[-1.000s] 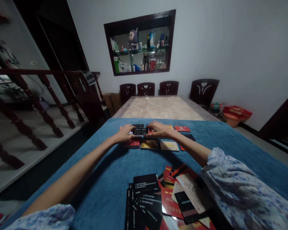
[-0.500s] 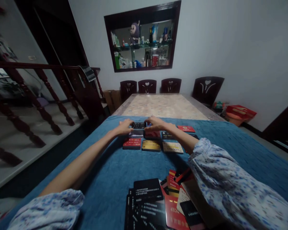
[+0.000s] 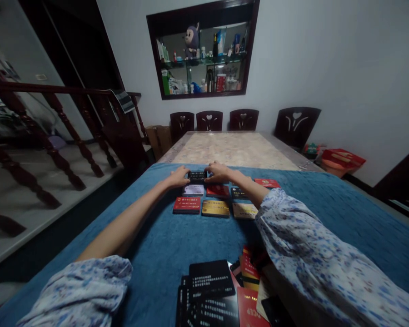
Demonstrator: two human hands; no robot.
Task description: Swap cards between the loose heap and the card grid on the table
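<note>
My left hand [image 3: 179,176] and my right hand [image 3: 217,172] reach to the back row and pinch a black stack of cards [image 3: 197,175] from its two sides. Just in front lie a pale silver stack [image 3: 193,190], a red stack [image 3: 218,191] and a dark stack [image 3: 239,193]. The nearer row has a red stack [image 3: 186,205], a gold stack [image 3: 216,208] and a cream-coloured stack [image 3: 244,210], partly behind my right forearm. A red card [image 3: 266,182] lies beyond that forearm.
Close to me spreads a loose pile of black cards [image 3: 213,279] and red cards [image 3: 248,306], partly under my right sleeve. A blue cloth [image 3: 150,240] covers the near table [image 3: 225,147]. Dark chairs [image 3: 209,121] stand at the far end, a railing [image 3: 64,159] to the left.
Both hands stay at the black stack, now closer around it. My right forearm has shifted a little left, and the red stack in the middle row shows more plainly.
</note>
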